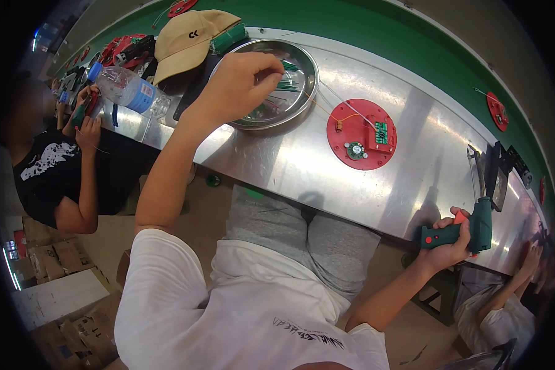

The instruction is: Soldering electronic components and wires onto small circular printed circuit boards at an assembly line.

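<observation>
My left hand is over a round metal tray, its thumb and fingers pinched together. Thin green wires lie in that tray, right beside my fingertips. Whatever the pinch holds, if anything, I cannot make out. In my right hand, at the table's near edge, is a dark green soldering gun with a red trigger, its metal tip pointing away from me. Between my hands lies a round red plastic part carrying small green circuit boards and thin wires.
A metal-topped table runs across in front of me. Left of the tray are a beige cap and a water bottle lying tilted. Dark tool-like items stand at the right. People work at both sides; cardboard boxes are stacked lower left.
</observation>
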Motion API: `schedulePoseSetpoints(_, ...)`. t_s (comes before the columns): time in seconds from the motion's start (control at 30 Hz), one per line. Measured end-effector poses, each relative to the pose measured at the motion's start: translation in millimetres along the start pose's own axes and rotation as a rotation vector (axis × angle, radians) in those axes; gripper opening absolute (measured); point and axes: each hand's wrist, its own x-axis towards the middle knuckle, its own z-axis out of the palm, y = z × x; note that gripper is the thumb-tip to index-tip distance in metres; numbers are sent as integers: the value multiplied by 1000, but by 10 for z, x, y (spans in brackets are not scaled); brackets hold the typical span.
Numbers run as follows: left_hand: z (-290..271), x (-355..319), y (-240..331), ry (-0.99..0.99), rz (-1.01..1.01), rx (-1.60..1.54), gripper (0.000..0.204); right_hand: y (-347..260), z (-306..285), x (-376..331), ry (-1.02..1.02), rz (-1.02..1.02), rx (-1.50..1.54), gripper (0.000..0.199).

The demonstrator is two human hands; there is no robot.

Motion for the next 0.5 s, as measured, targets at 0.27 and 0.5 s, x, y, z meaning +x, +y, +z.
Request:
schedulePoseSetpoints(0.27, 95, 53, -28, 29, 42, 115, 14, -45, 63, -5, 29, 36, 48, 30)
schedulePoseSetpoints(0.5, 121, 22, -134, -39, 19, 298, 12, -14, 18, 3, 26, 4, 23, 29)
